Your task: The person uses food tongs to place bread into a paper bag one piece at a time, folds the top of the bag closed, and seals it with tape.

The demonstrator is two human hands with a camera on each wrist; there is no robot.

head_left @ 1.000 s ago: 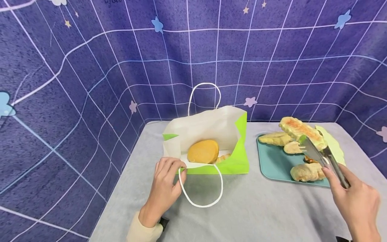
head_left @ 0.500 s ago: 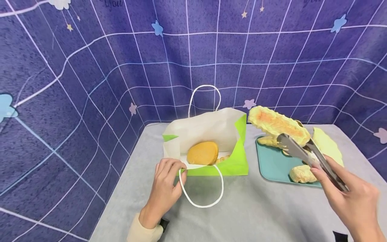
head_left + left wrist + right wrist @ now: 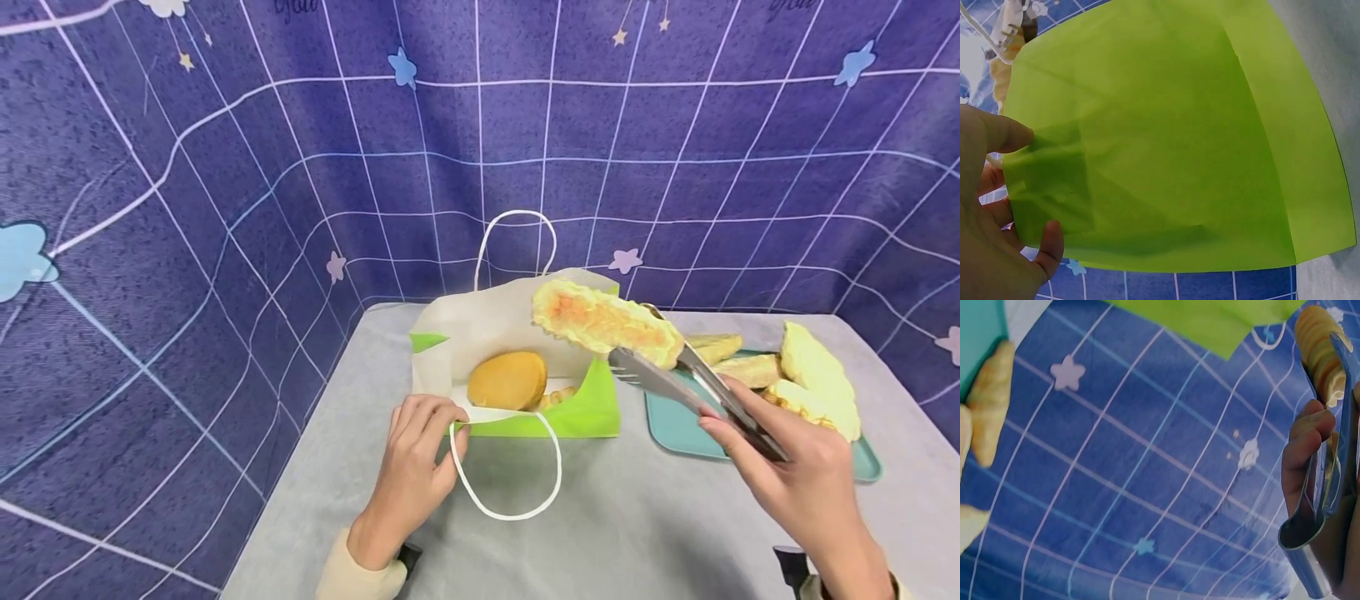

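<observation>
A green paper bag (image 3: 577,422) with a white inside and white rope handles stands open-topped on the table. My left hand (image 3: 408,454) holds its front rim at the left, thumb on the outer green face (image 3: 1160,137) in the left wrist view. Inside lies a rounded orange-brown bread (image 3: 506,381), with a smaller pale piece (image 3: 557,397) partly hidden beside it. My right hand (image 3: 806,467) grips metal tongs (image 3: 738,408), one arm of which ends in fork tines. Clamped in the tongs, a long golden-topped bread (image 3: 600,321) hangs above the bag's right side.
Right of the bag, a teal tray (image 3: 682,429) carries several breads, among them a pale flat one (image 3: 819,371) at its far right. A grey cloth (image 3: 585,517) covers the table. Behind it hangs a blue curtain (image 3: 660,183) with grid lines and stars.
My right hand has carried the tongs and the long bread leftward from over the tray to the bag's right side. The left hand stays on the bag's rim.
</observation>
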